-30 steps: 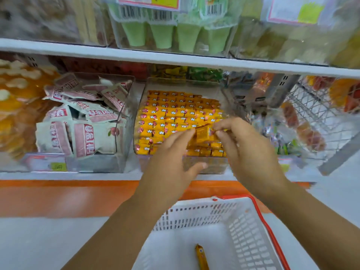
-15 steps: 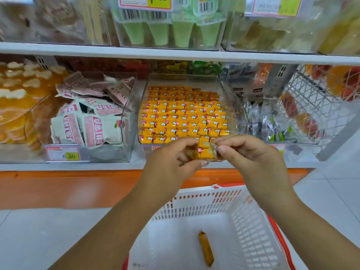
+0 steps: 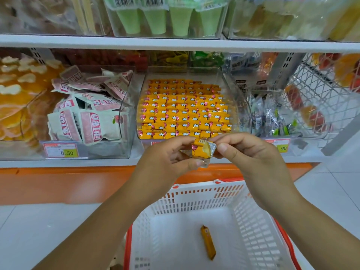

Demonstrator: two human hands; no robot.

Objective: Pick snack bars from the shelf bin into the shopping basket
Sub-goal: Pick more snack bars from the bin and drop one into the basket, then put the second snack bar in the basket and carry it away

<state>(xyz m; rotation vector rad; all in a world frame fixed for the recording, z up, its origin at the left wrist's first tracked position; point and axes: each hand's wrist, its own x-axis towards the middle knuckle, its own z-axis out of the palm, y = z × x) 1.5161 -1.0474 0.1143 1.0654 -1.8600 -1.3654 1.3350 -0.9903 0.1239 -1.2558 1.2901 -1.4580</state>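
A clear shelf bin [image 3: 230,90] holds several rows of yellow snack bars [image 3: 183,112]. In front of it, above the basket, both hands hold one yellow snack bar [image 3: 201,151]. My left hand [image 3: 167,160] pinches its left end and my right hand [image 3: 251,154] pinches its silver right end. Below stands a white shopping basket [image 3: 196,193] with a red rim. One yellow snack bar [image 3: 208,242] lies on its floor.
A clear bin of pink-and-white packets [image 3: 87,117] stands to the left, with a price tag [image 3: 61,151] on it. At the right are a bin of small clear-wrapped sweets [image 3: 272,117] and a wire basket [image 3: 319,88]. Green cups [image 3: 165,18] fill the upper shelf.
Both hands have drawn the snack bar back from the bin towards me, so it is now held over the far edge of the basket. The camera view has shifted downward a little.
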